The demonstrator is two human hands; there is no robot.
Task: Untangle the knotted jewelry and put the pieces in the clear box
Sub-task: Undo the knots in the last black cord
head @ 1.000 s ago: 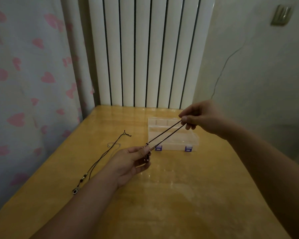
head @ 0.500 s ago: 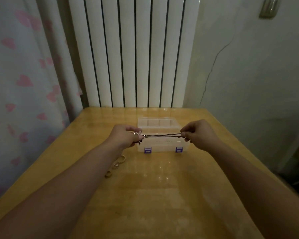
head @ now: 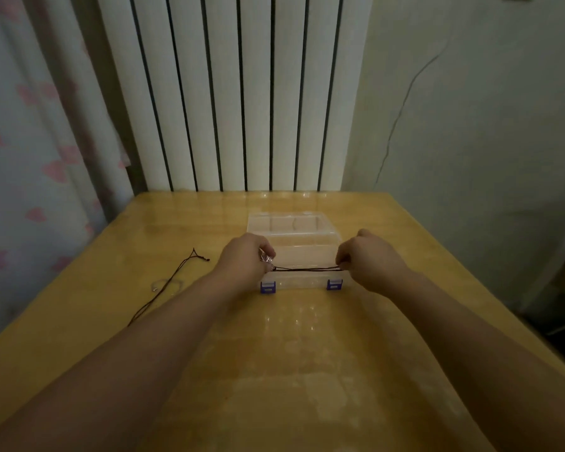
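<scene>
A dark cord (head: 307,268) is stretched taut and nearly level between the two hands, just above the near edge of the clear box (head: 294,246). The left hand (head: 245,259) has its fingers curled, pinching the cord's left end, where a small shiny piece (head: 265,257) shows at the fingertips. The right hand (head: 369,259) is likewise curled and pinches the cord's right end. The box sits on the desk (head: 307,370) near its middle, lid down as far as can be told, with two purple latches (head: 268,287) on its near side and dividers visible through the plastic. To the left, well apart from the box, a second dark cord (head: 163,288) lies loose on the desk, its far end forked, crossing a thin pale ring-like piece (head: 163,285). Behind the desk stands a white radiator (head: 235,93), with a heart-patterned curtain (head: 30,141) to the left
</scene>
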